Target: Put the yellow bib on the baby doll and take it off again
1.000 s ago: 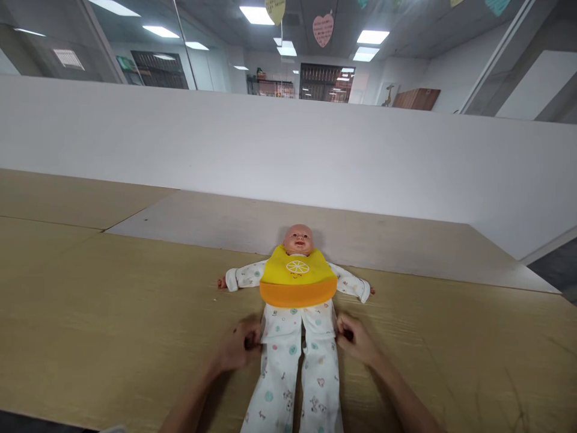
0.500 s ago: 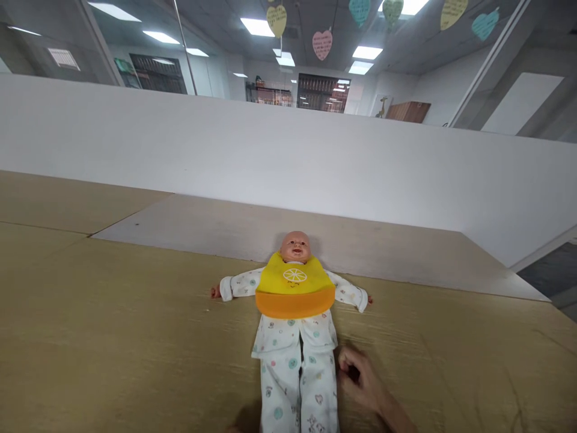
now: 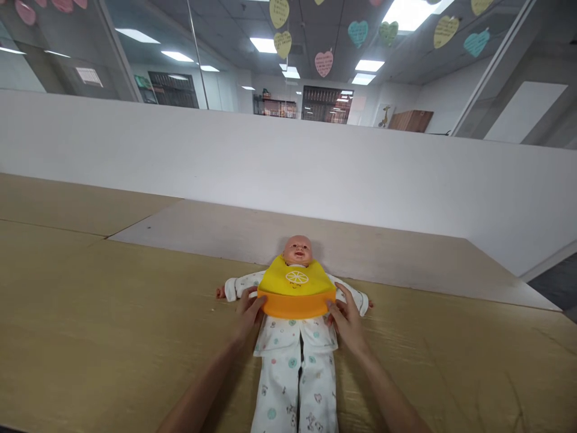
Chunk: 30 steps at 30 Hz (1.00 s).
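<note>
1. Nearest, below the yellow silicone-looking bib with a white citrus print (image 3: 296, 284): white printed cloth trousers (image 3: 295, 385), two legs, lying straight. Above them, partly under the bib, one matching white printed top (image 3: 274, 337), its lower edge spread over the waist.

2. Left hand (image 3: 249, 310): at the bib's left lower corner, thumb in front, fingers bent behind, lightly pinching the edge. Right hand (image 3: 346, 314): same pinch at the bib's right lower corner. Two hands, one per corner; the mirrored hold probably keeps the edge level.

3. Bib: one, lying on the chest of a bald plastic baby doll (image 3: 297, 248), just below the chin. One curved orange pocket (image 3: 295, 305) along its lower edge, facing up, perhaps so it can stand open.

4. Doll: one, on its back, head beyond the bib; two sleeved arms stretched out to either side of it, probably leaving the chest accessible.

5. Under everything, wood-coloured tabletop (image 3: 135, 337); beyond the bib, a pale grey panel (image 3: 383, 252).

6. Farther beyond the bib: one low white wall (image 3: 270, 162), glass above it, heart-shaped paper notes (image 3: 324, 63). Several hearts; some cut off, full count uncertain.
</note>
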Each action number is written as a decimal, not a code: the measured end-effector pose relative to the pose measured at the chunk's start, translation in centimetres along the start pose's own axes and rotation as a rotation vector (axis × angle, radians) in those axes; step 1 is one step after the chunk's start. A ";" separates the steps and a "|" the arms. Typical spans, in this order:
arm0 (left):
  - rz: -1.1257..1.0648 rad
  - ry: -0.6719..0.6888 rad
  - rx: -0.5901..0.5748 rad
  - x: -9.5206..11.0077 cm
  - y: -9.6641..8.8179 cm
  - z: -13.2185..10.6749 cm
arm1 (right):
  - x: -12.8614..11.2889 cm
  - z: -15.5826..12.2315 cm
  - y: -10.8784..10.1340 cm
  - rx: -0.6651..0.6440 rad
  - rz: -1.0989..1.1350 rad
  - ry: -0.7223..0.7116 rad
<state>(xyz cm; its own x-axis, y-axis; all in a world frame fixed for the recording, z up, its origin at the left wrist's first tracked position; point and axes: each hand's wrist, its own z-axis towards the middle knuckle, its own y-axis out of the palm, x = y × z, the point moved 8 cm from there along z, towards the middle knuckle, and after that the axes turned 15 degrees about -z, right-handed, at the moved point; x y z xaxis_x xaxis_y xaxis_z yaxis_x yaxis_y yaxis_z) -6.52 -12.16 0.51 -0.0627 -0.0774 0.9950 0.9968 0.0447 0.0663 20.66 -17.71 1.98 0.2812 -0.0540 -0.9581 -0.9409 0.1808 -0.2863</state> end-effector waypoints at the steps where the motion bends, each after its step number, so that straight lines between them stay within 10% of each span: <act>1: -0.079 -0.035 0.031 0.0 -0.1 -0.2 | 0.2 0.0 0.2 -0.015 0.028 0.017; 18: -0.560 -0.137 -0.141 -0.7 1.4 -2.8 | 3.2 -0.6 -1.1 0.078 0.038 0.012; 25: -0.127 -0.013 0.232 -2.9 -3.5 -1.6 | 5.0 -0.7 -3.8 0.387 -0.309 -0.115; 30: 0.279 0.027 0.124 -3.0 -3.8 -0.2 | 5.8 0.7 -5.0 0.323 -0.473 -0.100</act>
<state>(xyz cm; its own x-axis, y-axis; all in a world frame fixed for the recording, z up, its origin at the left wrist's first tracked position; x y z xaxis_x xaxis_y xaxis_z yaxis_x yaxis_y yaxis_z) -10.07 -12.30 -2.71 0.2159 -0.0712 0.9738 0.9616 0.1888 -0.1994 27.10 -18.21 -2.14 0.6882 -0.1119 -0.7169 -0.6077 0.4510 -0.6537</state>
